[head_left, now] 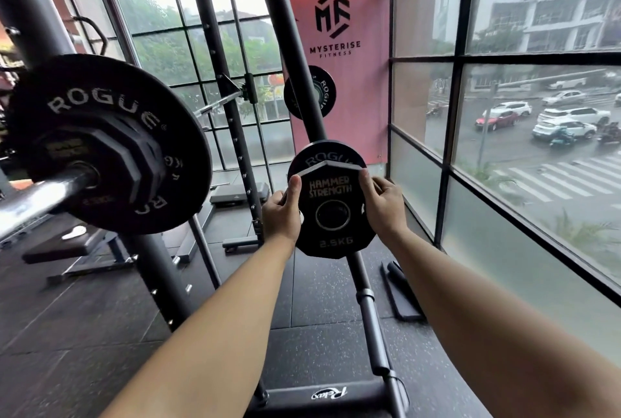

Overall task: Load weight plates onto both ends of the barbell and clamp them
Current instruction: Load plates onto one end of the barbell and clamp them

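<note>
Plate (331,187) gripped between left hand (280,216) and right hand (384,207).

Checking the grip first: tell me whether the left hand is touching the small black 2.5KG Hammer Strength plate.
Touching. The head view shows the left hand gripping the small black 2.5KG Hammer Strength plate, thumb pressed on its face.

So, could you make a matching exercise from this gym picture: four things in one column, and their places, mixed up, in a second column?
1 large black round Rogue plate
2 small black many-sided Hammer Strength plate
3 shiny chrome barbell sleeve
4 pink wall banner

A on the far wall
B gripped by left hand and right hand
C carries plates, end bare
D loaded on the sleeve

Pairs: 1-D, 2-B, 3-C, 4-A
</note>
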